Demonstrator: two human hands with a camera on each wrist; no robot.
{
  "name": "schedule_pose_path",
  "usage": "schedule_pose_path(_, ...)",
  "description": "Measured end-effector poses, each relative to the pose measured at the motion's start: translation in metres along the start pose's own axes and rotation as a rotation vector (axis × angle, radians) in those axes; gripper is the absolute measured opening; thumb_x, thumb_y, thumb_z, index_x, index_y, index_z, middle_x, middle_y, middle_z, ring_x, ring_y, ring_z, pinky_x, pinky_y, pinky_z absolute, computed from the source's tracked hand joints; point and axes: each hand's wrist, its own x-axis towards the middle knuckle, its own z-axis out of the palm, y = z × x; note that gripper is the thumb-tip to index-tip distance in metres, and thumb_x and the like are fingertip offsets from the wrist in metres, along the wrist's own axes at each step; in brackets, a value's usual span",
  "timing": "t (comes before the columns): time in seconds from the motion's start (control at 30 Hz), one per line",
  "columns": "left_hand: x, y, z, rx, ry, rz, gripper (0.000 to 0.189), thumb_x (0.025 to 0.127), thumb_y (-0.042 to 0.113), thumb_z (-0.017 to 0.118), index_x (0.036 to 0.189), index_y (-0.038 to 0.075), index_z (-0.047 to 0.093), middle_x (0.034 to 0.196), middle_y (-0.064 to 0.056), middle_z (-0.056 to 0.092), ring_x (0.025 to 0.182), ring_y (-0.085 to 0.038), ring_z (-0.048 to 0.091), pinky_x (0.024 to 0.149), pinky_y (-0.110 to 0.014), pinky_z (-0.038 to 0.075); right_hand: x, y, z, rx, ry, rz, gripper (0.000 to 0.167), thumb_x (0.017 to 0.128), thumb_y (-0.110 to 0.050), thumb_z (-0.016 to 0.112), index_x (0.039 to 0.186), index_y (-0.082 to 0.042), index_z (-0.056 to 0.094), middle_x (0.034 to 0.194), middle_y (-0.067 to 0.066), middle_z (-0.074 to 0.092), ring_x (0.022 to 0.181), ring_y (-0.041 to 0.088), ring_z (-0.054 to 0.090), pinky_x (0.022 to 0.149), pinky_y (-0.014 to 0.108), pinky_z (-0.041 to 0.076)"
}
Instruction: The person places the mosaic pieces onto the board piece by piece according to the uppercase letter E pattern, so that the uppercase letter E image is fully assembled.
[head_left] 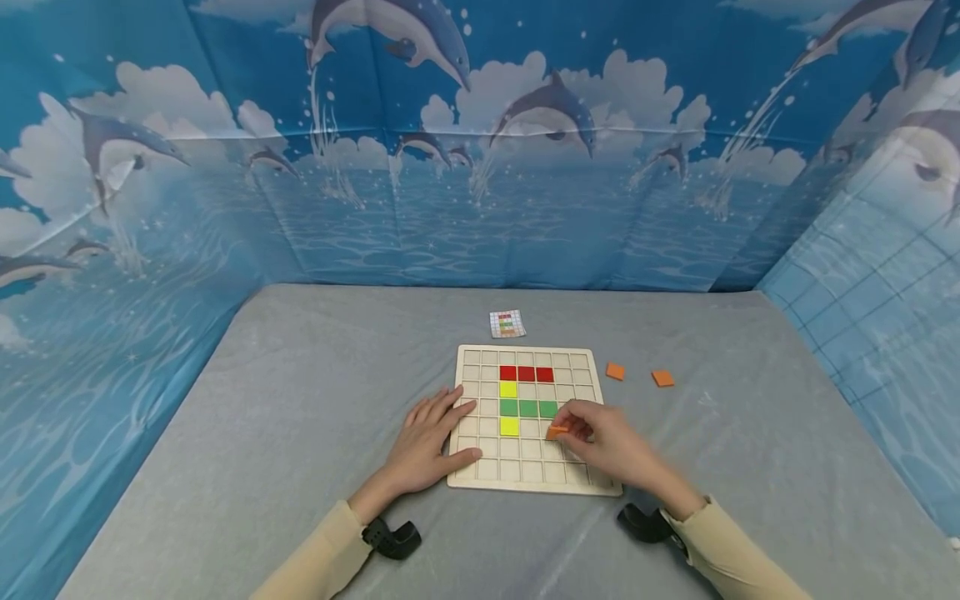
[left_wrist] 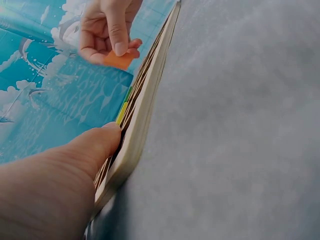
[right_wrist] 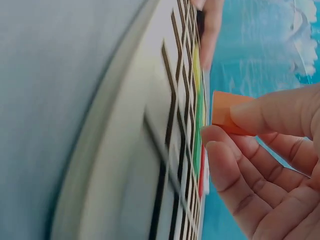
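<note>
A wooden grid board [head_left: 487, 473] lies on the table with square cells. Three red tiles [head_left: 527, 374] form a row near its top, and a row of green tiles [head_left: 528, 408] lies lower down. One yellow tile [head_left: 508, 389] sits between those rows; another yellow tile [head_left: 509, 427] is below the green. My right hand [head_left: 611, 442] pinches an orange tile [right_wrist: 225, 112] between thumb and fingers, above the board's lower right part. Spread over the board's left edge, my left hand [head_left: 427, 442] rests with fingers extended, its thumb [left_wrist: 100, 140] on the board's rim.
Two loose orange tiles, the nearer orange tile [head_left: 615, 371] and the farther orange tile [head_left: 663, 378], lie right of the board. Behind the board is a small pattern card [head_left: 507, 324] with coloured squares. A dolphin-print curtain [head_left: 480, 208] surrounds the grey-covered table [head_left: 315, 375].
</note>
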Motion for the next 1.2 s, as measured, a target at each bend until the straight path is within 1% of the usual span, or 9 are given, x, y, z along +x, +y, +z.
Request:
schedule_pose_path(0.1,0.001,0.001,-0.001,-0.002,0.002,0.001,0.068,0.091,0.051,0.056,0.146,0.014,0.039,0.155,-0.006,0.023,0.141,-0.029,0.014,0.108,-0.051,0.012,0.007,-0.007,0.008,0.032,-0.038,-0.036,0.016,0.082,-0.001,0.073,0.091,-0.013,0.065,0.079,-0.009,0.059,0.068,0.005,0.054,0.061,0.024,0.049)
schedule_pose_path(0.17,0.002,0.001,-0.001,0.0,0.002,0.003,0.068,0.091,0.051,0.056,0.146,0.014,0.04,0.155,-0.006,0.023,0.141,-0.029,0.014,0.108,-0.052,0.012,0.012,-0.011,0.011,0.054,-0.052,-0.042,0.016,0.082,-0.001,0.073,0.091,-0.013,0.065,0.078,-0.009,0.059,0.068,0.005,0.054,0.06,0.023,0.049)
schedule_pose_path(0.37,0.002,0.0,-0.002,0.002,-0.004,-0.006,0.068,0.091,0.051,0.056,0.146,0.015,0.039,0.155,-0.006,0.022,0.141,-0.028,0.014,0.108,-0.051,0.012,0.022,-0.021,0.021,0.122,-0.088,-0.026,0.015,0.082,-0.004,0.074,0.091,-0.012,0.066,0.078,-0.009,0.06,0.068,0.006,0.056,0.061,0.024,0.049)
schedule_pose_path(0.43,0.002,0.0,-0.002,-0.001,-0.003,-0.008,0.068,0.091,0.05,0.057,0.146,0.014,0.039,0.155,-0.006,0.022,0.141,-0.028,0.014,0.108,-0.051,0.012,0.025,-0.022,0.025,0.122,-0.103,-0.023,0.013,0.083,-0.004,0.074,0.09,-0.012,0.066,0.078,-0.01,0.06,0.068,0.006,0.056,0.061,0.025,0.049)
schedule_pose_path(0.6,0.001,-0.001,-0.001,-0.002,-0.004,-0.009,0.068,0.091,0.05,0.057,0.146,0.014,0.04,0.155,-0.006,0.023,0.141,-0.027,0.014,0.108,-0.05,0.011,0.03,-0.025,0.033,0.09,-0.107,-0.014,0.012,0.084,-0.005,0.072,0.088,-0.014,0.065,0.075,-0.01,0.059,0.067,0.005,0.055,0.06,0.024,0.048)
schedule_pose_path(0.8,0.001,-0.002,0.0,0.003,-0.001,-0.01,0.068,0.09,0.052,0.056,0.146,0.015,0.04,0.155,-0.006,0.023,0.141,-0.027,0.014,0.109,-0.05,0.011,0.03,-0.026,0.038,0.054,-0.102,-0.01,0.012,0.084,-0.006,0.073,0.086,-0.015,0.065,0.074,-0.012,0.058,0.066,0.004,0.054,0.06,0.025,0.047)
schedule_pose_path(1.0,0.001,-0.002,0.001,0.009,0.0,-0.009,0.068,0.09,0.051,0.056,0.146,0.015,0.041,0.155,-0.005,0.023,0.141,-0.027,0.015,0.108,-0.05,0.012,0.029,-0.026,0.039,-0.025,-0.09,0.02,0.012,0.083,-0.014,0.074,0.084,-0.02,0.064,0.071,-0.015,0.054,0.063,0.004,0.05,0.058,0.025,0.044)
schedule_pose_path(1.07,0.001,-0.003,0.002,0.012,0.003,-0.006,0.068,0.091,0.051,0.056,0.145,0.015,0.041,0.155,-0.005,0.023,0.141,-0.028,0.015,0.108,-0.05,0.012,0.028,-0.025,0.039,-0.054,-0.08,0.016,0.01,0.083,-0.016,0.074,0.085,-0.021,0.065,0.072,-0.015,0.053,0.063,0.004,0.049,0.057,0.024,0.043)
schedule_pose_path(1.2,0.001,-0.003,0.002,0.015,0.007,0.001,0.067,0.091,0.051,0.057,0.145,0.014,0.041,0.154,-0.006,0.024,0.141,-0.028,0.015,0.108,-0.051,0.012,0.026,-0.026,0.039,-0.107,-0.046,-0.018,0.007,0.084,-0.019,0.074,0.086,-0.022,0.068,0.075,-0.016,0.052,0.065,0.004,0.047,0.057,0.023,0.042)
